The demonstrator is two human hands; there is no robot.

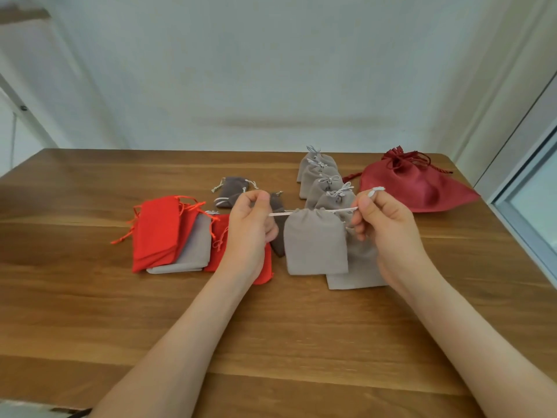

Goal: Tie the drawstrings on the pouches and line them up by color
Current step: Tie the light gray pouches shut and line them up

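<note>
Item in hand: light grey pouch (315, 241), held just above the surface (90, 182) between my two hands. Left hand (251, 224) is closed, pinching the left end of the drawstring (340, 210); right hand (381, 220) is closed on the right end. I see the cord pulled taut and level. The mouth points up and away from me, the body hangs toward me, and the long axis runs near to far. The mouth looks only partly gathered, and I see no knot yet.

Done, by my reckoning: a row of tied light grey pouches (324, 179) running away from me, just behind the held one.

Left: red pouches (156, 230) heaped at left with a flat grey one among them; dark grey pouches (233, 188) behind my left hand; another flat grey pouch under my right hand. The large dark red bag (413, 185) at far right appears tied.
</note>
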